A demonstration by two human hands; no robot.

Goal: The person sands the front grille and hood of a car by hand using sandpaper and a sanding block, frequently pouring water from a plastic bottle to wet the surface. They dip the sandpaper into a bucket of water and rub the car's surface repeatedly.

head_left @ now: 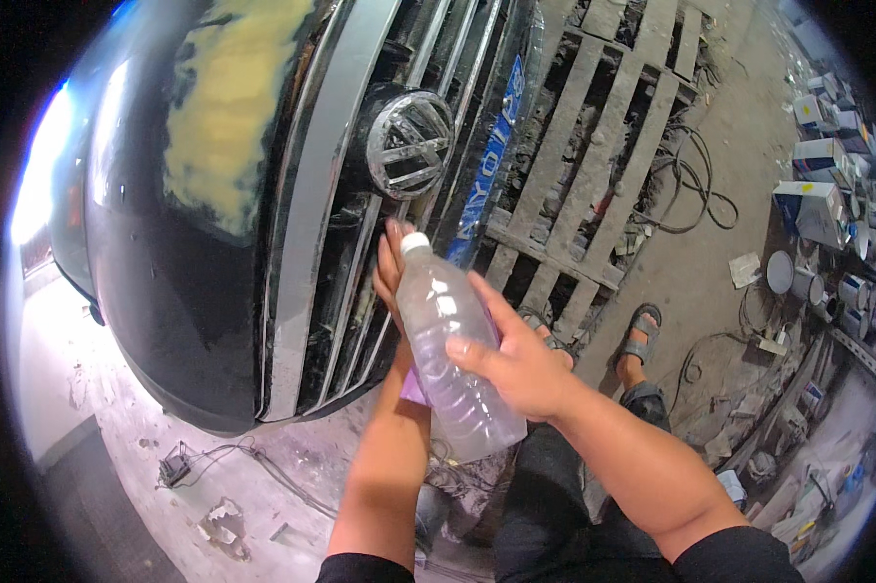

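Observation:
My right hand (515, 361) is wrapped round a clear plastic bottle (452, 340) with a white cap, its thumb lying across the front. The bottle tilts with its cap toward the car and looks partly filled with clear liquid. Behind the bottle neck, my left hand (389, 267) reaches to the car's chrome and black grille (345, 291), fingers stretched out; its palm is partly hidden. Just above those fingers sits a round, dusty emblem (411, 144). A bit of purple material (413, 391) shows between my left forearm and the bottle; what it is I cannot tell.
The dark hood (175, 321) carries a yellowish filler patch (229, 107). A blue-lettered plate (486, 165) fronts the grille. Wooden pallets (593, 146) lie beside the car. Cables (690, 185) trail over the floor; boxes (812, 209) and cans (805, 284) crowd the right side.

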